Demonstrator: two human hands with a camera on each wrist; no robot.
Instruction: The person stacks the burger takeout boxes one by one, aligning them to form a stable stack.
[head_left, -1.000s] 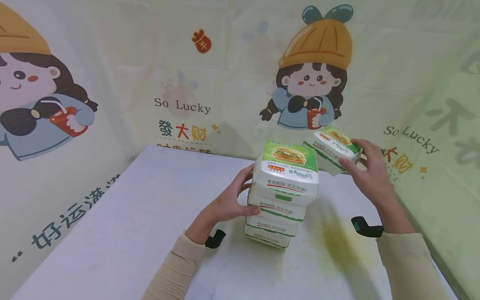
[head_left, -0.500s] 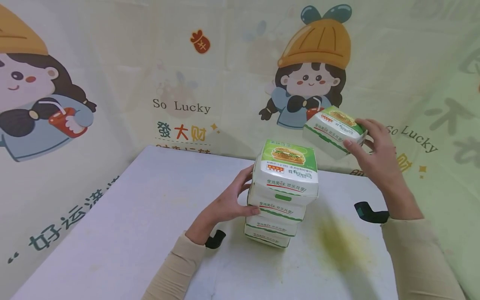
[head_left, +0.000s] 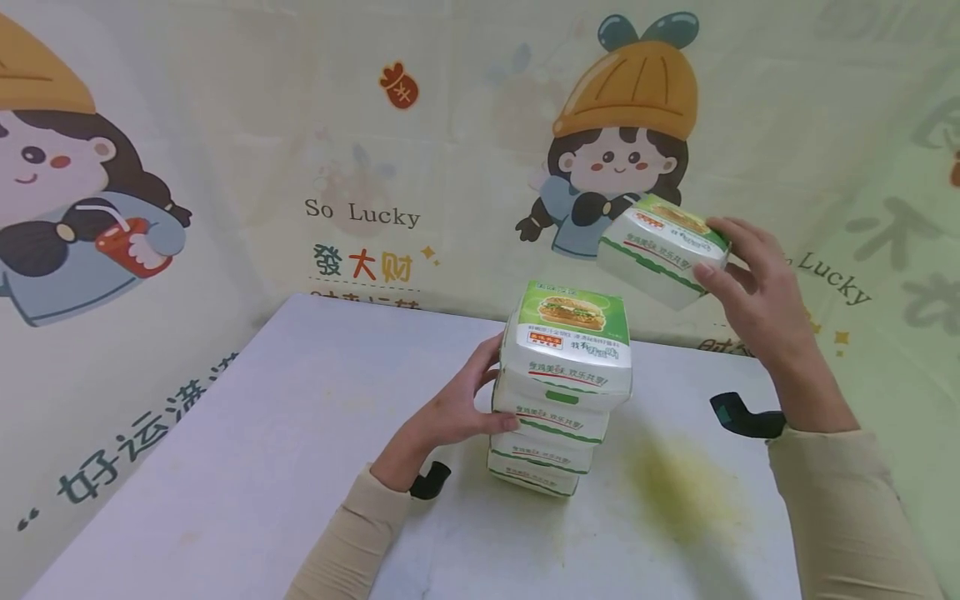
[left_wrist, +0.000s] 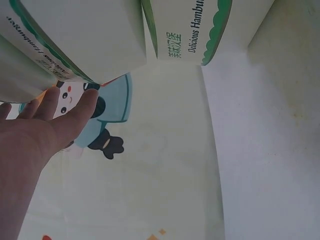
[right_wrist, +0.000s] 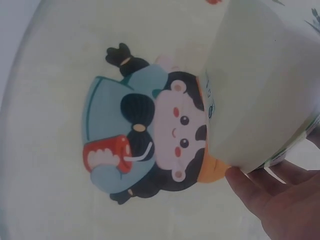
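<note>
Several white-and-green cardboard hamburger boxes [head_left: 573, 342] stand stacked on the table, slightly out of line with one another. My left hand [head_left: 453, 412] grips the stack's left side near the second box from the top, thumb on the front and fingers toward the back. In the left wrist view, its fingers [left_wrist: 75, 112] lie against a box wall. Up and to the right of the stack, my right hand [head_left: 768, 308] holds another hamburger box [head_left: 660, 258] in the air by its right side, tilted. The right wrist view shows that box [right_wrist: 265, 80] from close by, with fingertips at its lower edge.
A white table [head_left: 300, 467] carries the stack, with a yellowish stain [head_left: 675, 483] to its right. Behind and at both sides hangs a printed cloth backdrop [head_left: 465, 150], close to the table's back edge. Black curved pieces [head_left: 742, 415] sit at the wrists.
My right hand has raised its hamburger box from beside the stack's top to well above it, lately drifting slightly left. The left hand and the stack have hardly moved.
</note>
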